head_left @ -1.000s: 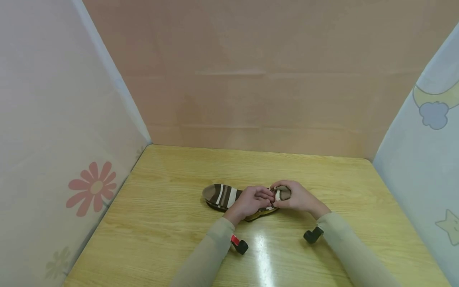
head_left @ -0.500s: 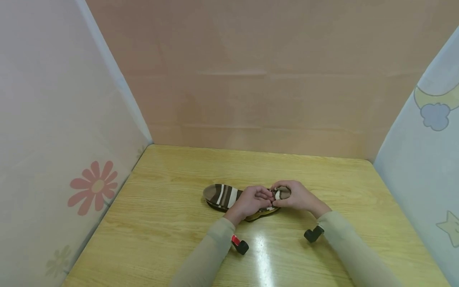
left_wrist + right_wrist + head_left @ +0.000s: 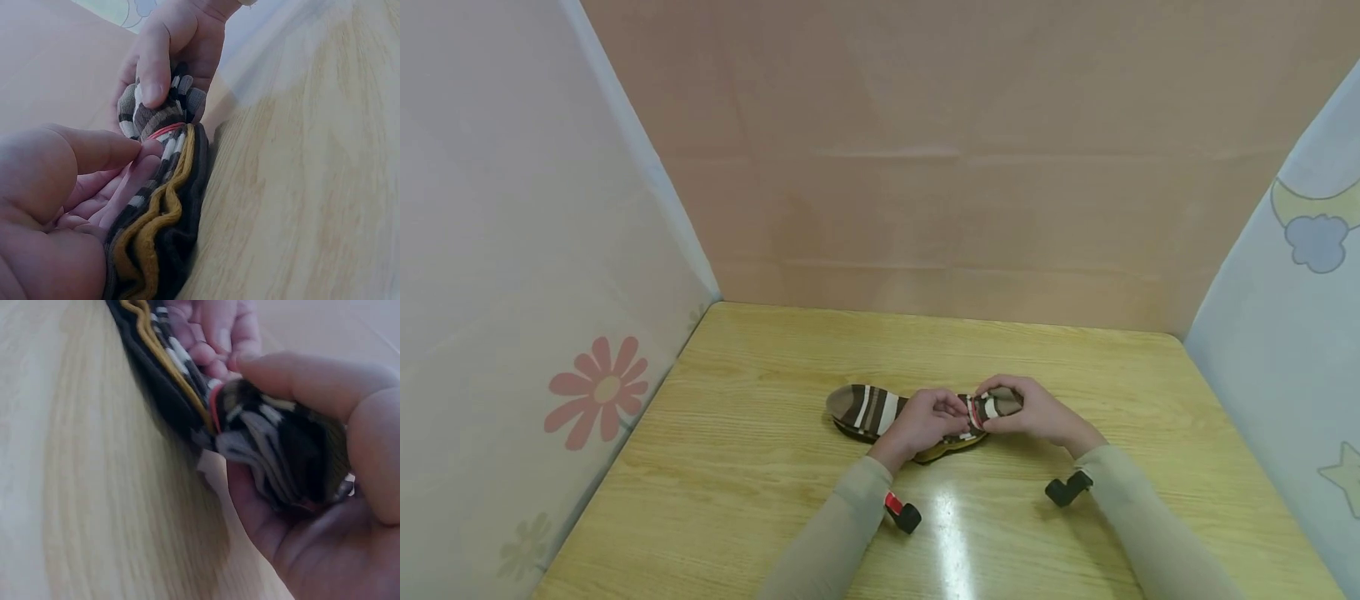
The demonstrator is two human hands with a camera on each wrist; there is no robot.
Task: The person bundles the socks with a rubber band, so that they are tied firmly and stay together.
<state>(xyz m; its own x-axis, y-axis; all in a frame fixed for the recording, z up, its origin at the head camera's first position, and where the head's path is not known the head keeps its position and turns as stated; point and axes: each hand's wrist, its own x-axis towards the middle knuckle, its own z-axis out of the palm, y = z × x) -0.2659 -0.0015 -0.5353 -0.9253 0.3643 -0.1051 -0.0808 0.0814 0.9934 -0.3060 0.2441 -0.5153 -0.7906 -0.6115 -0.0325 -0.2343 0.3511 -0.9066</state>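
Note:
A stack of striped socks (image 3: 889,409), brown, white and tan with a mustard layer (image 3: 148,244), lies lengthwise on the table. A red rubber band (image 3: 167,130) cinches it near its right end. My left hand (image 3: 922,422) lies across the socks just left of the band; its thumb and index tips pinch there, by the band's edge. With thumb on one side and fingers on the other, my right hand (image 3: 1037,414) grips the bunched sock end (image 3: 275,450) beyond the band. Part of the stack's middle is hidden under my left hand in the head view.
The wooden table (image 3: 760,492) extends around the socks. A plain pinkish-brown backdrop (image 3: 880,167) stands behind it, with a flower-printed sheet (image 3: 490,250) at left and a moon-and-star sheet (image 3: 1300,350) at right. A small black device (image 3: 904,515) sits at my left wrist.
My right hand has shifted slightly to the right, and the red band now shows between the hands. My left hand stays nearly in place.

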